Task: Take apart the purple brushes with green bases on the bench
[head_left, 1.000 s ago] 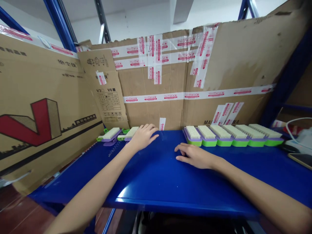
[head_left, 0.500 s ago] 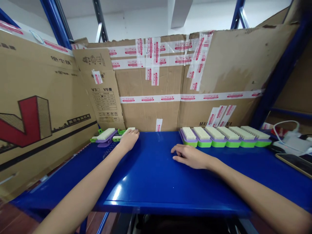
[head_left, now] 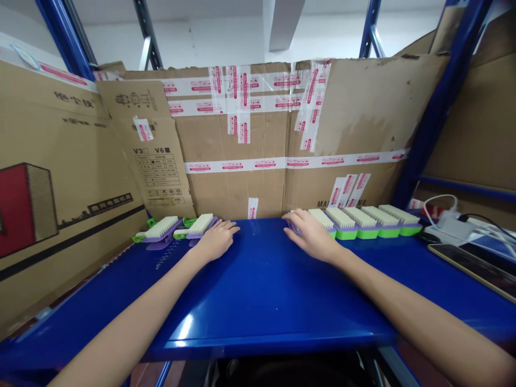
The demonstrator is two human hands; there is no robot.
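My left hand (head_left: 217, 239) lies with its fingers stretched out at the right side of a scrub brush (head_left: 200, 224) with pale bristles and a purple and green body. It holds nothing that I can see. A similar brush (head_left: 162, 228) lies further left, bristles up, with a loose coil spring (head_left: 166, 255) in front of it. My right hand (head_left: 308, 234) curls over the leftmost scrub brush (head_left: 295, 230) of the right-hand row, its fingers and thumb about the brush's left side. Most of that brush is hidden under the hand.
More upturned brushes (head_left: 363, 217) stand in a row to the right on the blue table (head_left: 250, 301). Beyond them are a white charger with cables (head_left: 451, 226) and a phone (head_left: 475, 266). Cardboard panels (head_left: 237, 191) wall the back and left sides.
My right hand has moved forward from the bare table onto the leftmost brush of the row. My left hand has slid off the brush on the left, its fingers now straighter. The view has turned slightly right.
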